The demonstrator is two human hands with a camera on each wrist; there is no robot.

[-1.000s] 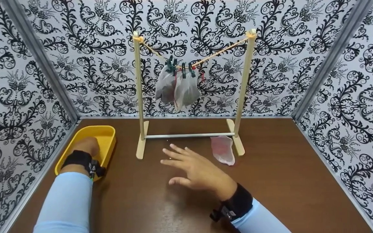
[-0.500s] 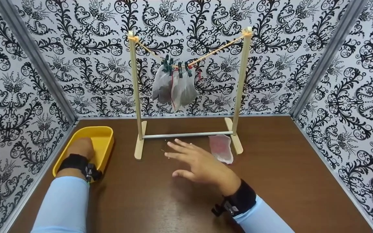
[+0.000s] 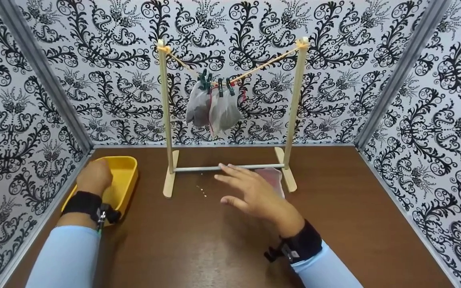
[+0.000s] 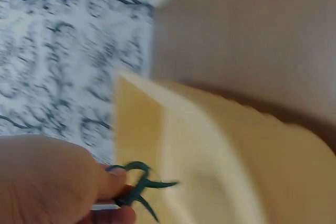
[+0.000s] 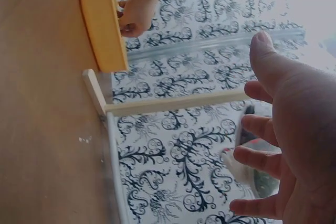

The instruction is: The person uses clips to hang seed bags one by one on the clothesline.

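My left hand point(image 3: 94, 178) is raised over the yellow tray point(image 3: 131, 180) at the left. Between thumb and fingers it pinches a dark green clothespin point(image 4: 139, 186), plain in the left wrist view but hidden in the head view. My right hand point(image 3: 256, 196) hovers above the table with fingers extended and holds nothing. Partly behind it, a pinkish mesh pouch point(image 3: 271, 178) lies by the rack's right foot. Whitish sheer pouches point(image 3: 224, 114) hang from the sagging cord point(image 3: 268, 63) of a wooden rack point(image 3: 295, 108), held by dark green clothespins point(image 3: 220, 88).
A white bar point(image 3: 198, 169) joins the rack's two feet low above the brown table point(image 3: 182, 244). Small pale crumbs point(image 3: 202, 191) are scattered in front of it. Patterned walls point(image 3: 326, 80) enclose the back and sides.
My left hand has come up from inside the tray with a clothespin. My right hand has shifted slightly right and away from me, now covering part of the pink pouch.
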